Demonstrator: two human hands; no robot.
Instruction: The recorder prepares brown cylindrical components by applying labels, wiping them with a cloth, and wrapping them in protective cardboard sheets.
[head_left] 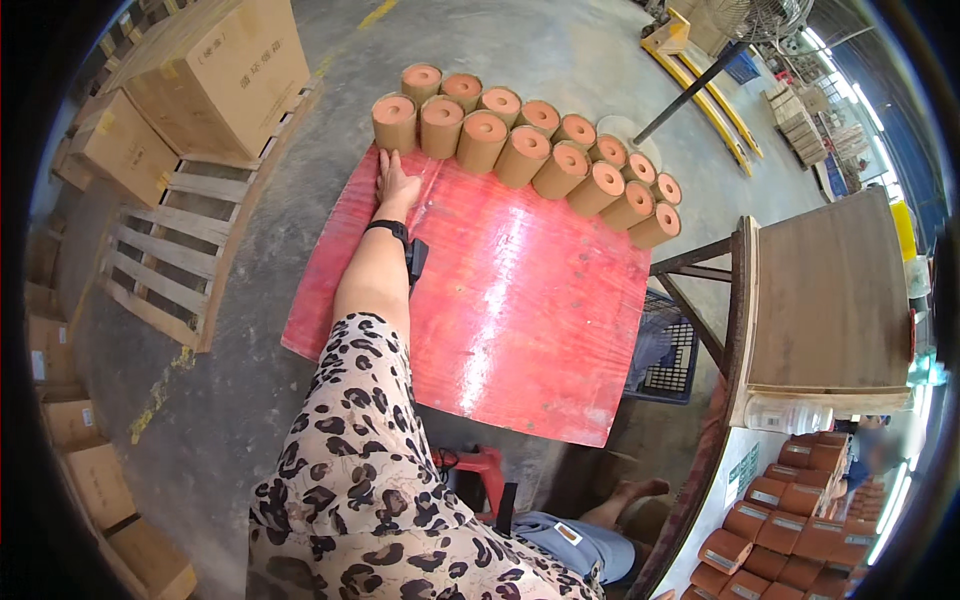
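Note:
My left hand [397, 182], with a dark watch on its wrist, reaches to the far left corner of a red board [470, 300]. Its fingers are stretched out and touch the lower side of the nearest-left brown-wrapped cylinder [394, 128]. They do not wrap round it. Several such cylinders stand upright in two rows along the board's far edge, like the one at the right end [655, 228]. Each has a flat orange-pink top with a round hole in the middle. My right hand is not in view.
Cardboard boxes [215, 80] sit on a wooden pallet [180, 230] to the left. On the right are a wooden-topped table [830, 290], a blue crate [668, 370] and stacked reddish-brown pieces [790, 500]. Beyond stand a fan [750, 20] and a yellow pallet jack [690, 70].

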